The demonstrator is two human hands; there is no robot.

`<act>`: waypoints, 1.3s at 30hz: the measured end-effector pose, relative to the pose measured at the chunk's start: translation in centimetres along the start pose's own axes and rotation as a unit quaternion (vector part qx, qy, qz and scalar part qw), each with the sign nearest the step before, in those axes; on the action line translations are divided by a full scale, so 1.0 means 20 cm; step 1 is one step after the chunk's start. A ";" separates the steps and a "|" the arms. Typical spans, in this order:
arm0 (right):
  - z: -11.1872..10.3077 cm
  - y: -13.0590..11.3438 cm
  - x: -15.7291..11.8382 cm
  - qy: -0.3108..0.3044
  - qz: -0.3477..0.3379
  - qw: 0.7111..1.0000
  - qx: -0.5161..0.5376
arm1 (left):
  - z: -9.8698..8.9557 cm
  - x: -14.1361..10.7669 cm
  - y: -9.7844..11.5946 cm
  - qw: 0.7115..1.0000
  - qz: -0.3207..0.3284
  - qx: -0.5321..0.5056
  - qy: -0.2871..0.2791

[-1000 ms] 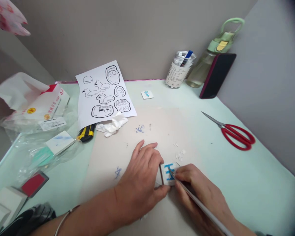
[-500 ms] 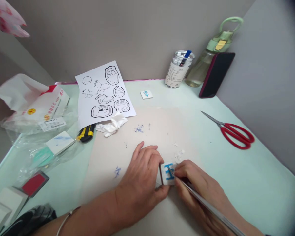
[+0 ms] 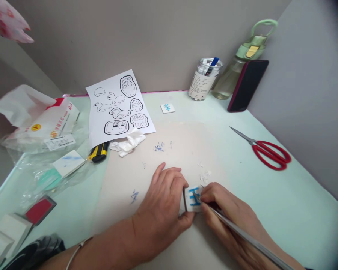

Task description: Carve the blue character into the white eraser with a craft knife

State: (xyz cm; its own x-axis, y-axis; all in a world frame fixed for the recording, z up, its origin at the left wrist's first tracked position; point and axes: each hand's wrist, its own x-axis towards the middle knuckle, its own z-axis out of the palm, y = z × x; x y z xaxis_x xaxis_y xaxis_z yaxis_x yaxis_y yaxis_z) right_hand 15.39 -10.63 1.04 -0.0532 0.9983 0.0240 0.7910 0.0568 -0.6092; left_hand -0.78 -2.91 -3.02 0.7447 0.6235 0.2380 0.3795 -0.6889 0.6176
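Observation:
Between the thumb and fingers of my left hand (image 3: 166, 210) is a small white square rubber block (image 3: 190, 205) with a blue character drawn on its top. My left hand is closed around its left side. My right hand (image 3: 228, 213) grips a slim metal carving knife (image 3: 242, 230) like a pen, its tip at the block's blue marks. The fingers of my right hand partly cover the block's right edge. White shavings (image 3: 205, 176) lie just beyond the block on a beige board (image 3: 118, 176).
Red-handled scissors (image 3: 270, 153) lie on the right. Behind stand a phone (image 3: 249, 86), a bottle (image 3: 228, 78) and a jar of pens (image 3: 202, 82). A printed sheet (image 3: 101, 123), crumpled tissue (image 3: 128, 142), yellow-black cutter (image 3: 98, 153), white block (image 3: 69, 164) and red ink pad (image 3: 40, 210) occupy the left.
Hardly anything differs. My right hand and the carving knife have shifted very slightly, while my left hand keeps its hold on the rubber block.

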 end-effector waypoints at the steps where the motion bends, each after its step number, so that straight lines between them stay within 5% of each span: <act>1: -0.01 -0.01 0.00 0.002 0.000 1.000 0.004 | 0.00 0.00 0.00 1.000 0.001 0.000 0.000; 18: -0.04 -0.01 -0.01 -0.015 -0.007 1.000 0.017 | 0.01 0.00 0.00 1.000 0.008 0.001 0.010; 28: -0.07 -0.01 0.00 -0.024 0.067 0.995 0.068 | 0.02 0.00 -0.01 1.000 0.011 -0.005 0.006; 39: -0.06 -0.01 -0.02 -0.008 0.014 0.998 0.056 | 0.00 0.01 -0.02 1.000 0.000 -0.010 -0.007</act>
State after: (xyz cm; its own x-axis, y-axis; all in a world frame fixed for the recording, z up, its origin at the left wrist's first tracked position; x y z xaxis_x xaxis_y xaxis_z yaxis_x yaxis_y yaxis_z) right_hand 15.88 -11.10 2.08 -0.0426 0.9991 -0.0070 0.7198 0.0258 -0.6937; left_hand -0.78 -2.63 -3.24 0.7521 0.6182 0.2285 0.3680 -0.6815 0.6325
